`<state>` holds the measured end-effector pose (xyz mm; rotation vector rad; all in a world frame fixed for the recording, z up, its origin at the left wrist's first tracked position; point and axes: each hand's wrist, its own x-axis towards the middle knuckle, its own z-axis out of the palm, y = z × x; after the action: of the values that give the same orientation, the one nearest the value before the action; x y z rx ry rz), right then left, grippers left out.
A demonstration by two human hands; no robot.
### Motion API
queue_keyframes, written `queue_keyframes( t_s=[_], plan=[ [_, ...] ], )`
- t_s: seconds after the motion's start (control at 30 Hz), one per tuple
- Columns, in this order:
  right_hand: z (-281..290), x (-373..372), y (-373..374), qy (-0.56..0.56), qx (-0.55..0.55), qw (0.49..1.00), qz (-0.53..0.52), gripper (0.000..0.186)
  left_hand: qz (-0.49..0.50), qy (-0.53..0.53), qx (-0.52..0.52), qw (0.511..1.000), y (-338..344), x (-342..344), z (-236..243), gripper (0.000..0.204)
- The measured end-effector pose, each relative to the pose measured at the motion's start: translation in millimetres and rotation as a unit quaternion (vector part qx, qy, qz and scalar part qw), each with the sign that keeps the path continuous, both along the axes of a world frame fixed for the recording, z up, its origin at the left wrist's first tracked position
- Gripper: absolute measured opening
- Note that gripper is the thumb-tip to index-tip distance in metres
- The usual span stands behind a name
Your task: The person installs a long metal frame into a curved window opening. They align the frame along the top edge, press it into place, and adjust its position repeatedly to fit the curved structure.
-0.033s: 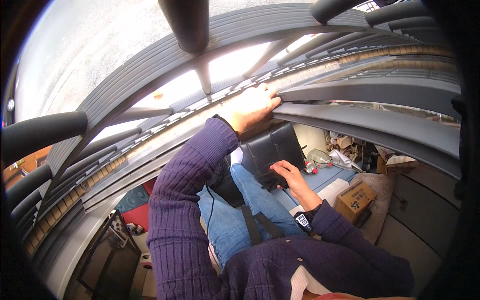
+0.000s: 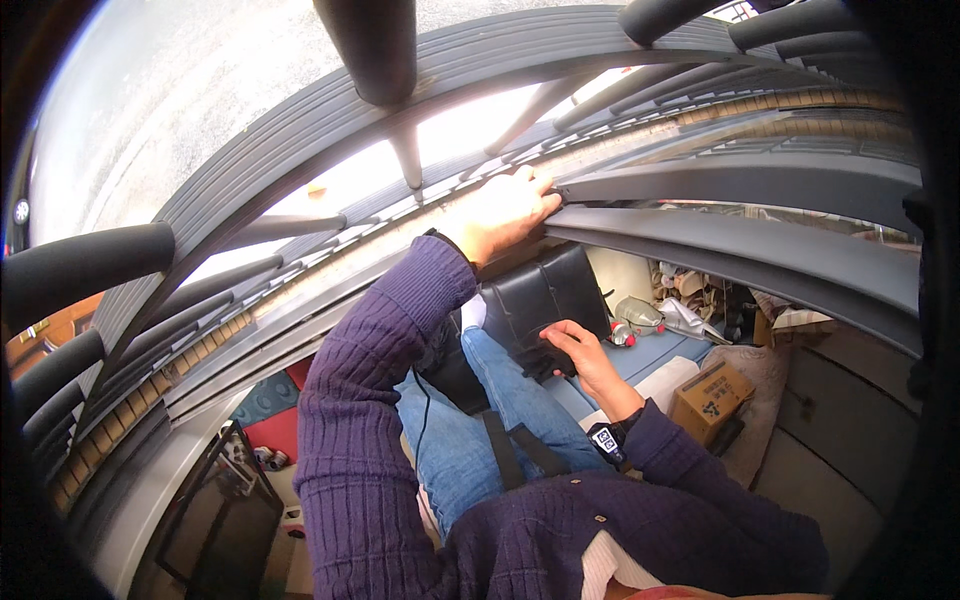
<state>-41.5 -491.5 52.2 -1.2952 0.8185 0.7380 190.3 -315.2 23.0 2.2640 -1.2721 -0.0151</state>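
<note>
My left hand [image 2: 500, 213] reaches up to the end of a dark grey window frame [image 2: 720, 185]. Its fingers are bent against the frame's edge, and their tips are partly hidden. Lower and to the right, my right hand [image 2: 588, 362] is half curled in front of a black padded leather seat [image 2: 560, 290]. Something dark lies under its fingers; against the black behind it, I cannot make out what it is. A watch [image 2: 607, 441] sits on my right wrist.
Dark metal bars [image 2: 375, 50] cross the opening beyond the window track [image 2: 270, 345]. At the right are a cardboard box [image 2: 710, 402], a clear plastic bottle with a red cap [image 2: 638, 316] and piled clutter. A black-framed panel [image 2: 205, 510] leans at lower left. A black cord [image 2: 425, 410] hangs over my jeans.
</note>
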Motion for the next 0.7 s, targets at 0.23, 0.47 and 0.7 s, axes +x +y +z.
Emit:
queue_keyframes(
  t_s=[0.23, 0.47, 0.7],
  plan=[
    [0.5, 5.9, 8.1, -0.049, -0.003, 0.999, 0.018, 0.019, 0.013, 0.03, 0.052, 0.998, -12.0, -1.7, 1.7, 0.026],
    [-0.8, 14.3, 20.3, -0.047, -0.007, 0.998, 0.04, 0.019, 0.048, 0.101, 0.073, 0.991, -15.9, 1.4, 0.0, 0.016],
    [-3.4, 12.8, 20.3, -0.04, 0.002, 0.999, 0.036, 0.02, 0.066, 0.113, 0.061, 0.989, -21.9, 0.4, -2.4, 0.017]
  ],
)
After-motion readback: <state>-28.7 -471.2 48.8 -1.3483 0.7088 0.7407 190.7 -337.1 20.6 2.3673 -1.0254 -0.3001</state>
